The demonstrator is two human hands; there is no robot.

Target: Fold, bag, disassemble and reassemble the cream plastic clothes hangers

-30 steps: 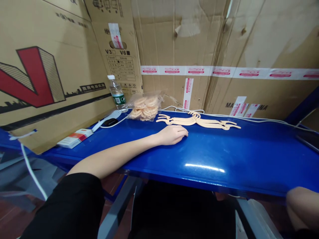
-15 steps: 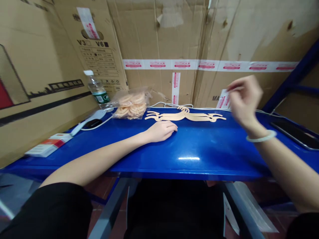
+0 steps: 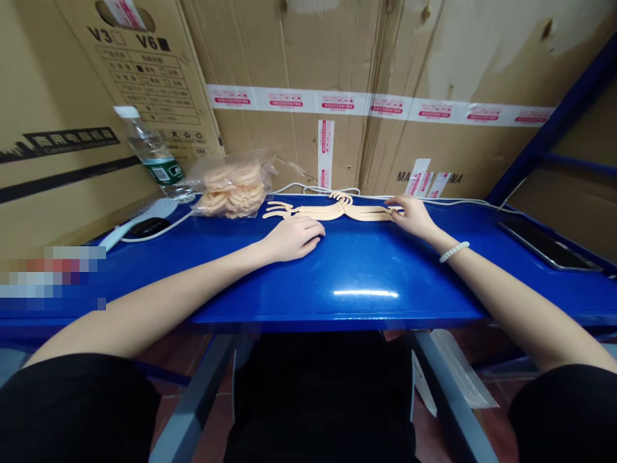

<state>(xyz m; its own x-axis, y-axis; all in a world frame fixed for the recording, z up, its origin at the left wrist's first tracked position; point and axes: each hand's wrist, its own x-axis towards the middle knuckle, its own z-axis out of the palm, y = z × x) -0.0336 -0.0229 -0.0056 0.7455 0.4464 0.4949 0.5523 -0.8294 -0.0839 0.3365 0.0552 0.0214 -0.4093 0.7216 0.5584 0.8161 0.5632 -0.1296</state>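
Several beige folding clothes hangers (image 3: 321, 211) lie stacked at the back of the blue table, their hooks bunched at the middle. My left hand (image 3: 295, 238) rests palm down on the table just in front of their left arms, fingers loosely stretched and nothing held. At the right ends of the hangers is my right hand (image 3: 412, 217), with a pale beaded bracelet on the wrist. Its thumb and forefinger are apart, with the hanger ends between them. The hand partly hides those ends, and no firm grip shows.
Left of the hangers stand a clear bag of beige pieces (image 3: 234, 190) and a water bottle (image 3: 161, 167). A pale blue flat-headed tool (image 3: 139, 218) lies by a black object (image 3: 149, 227). A phone (image 3: 549, 244) lies at right. White cable and cardboard (image 3: 284, 51) line the back.
My right hand has come down and left from above the table to the right ends of the hangers. My left hand stays on the table. The view has shifted slightly.
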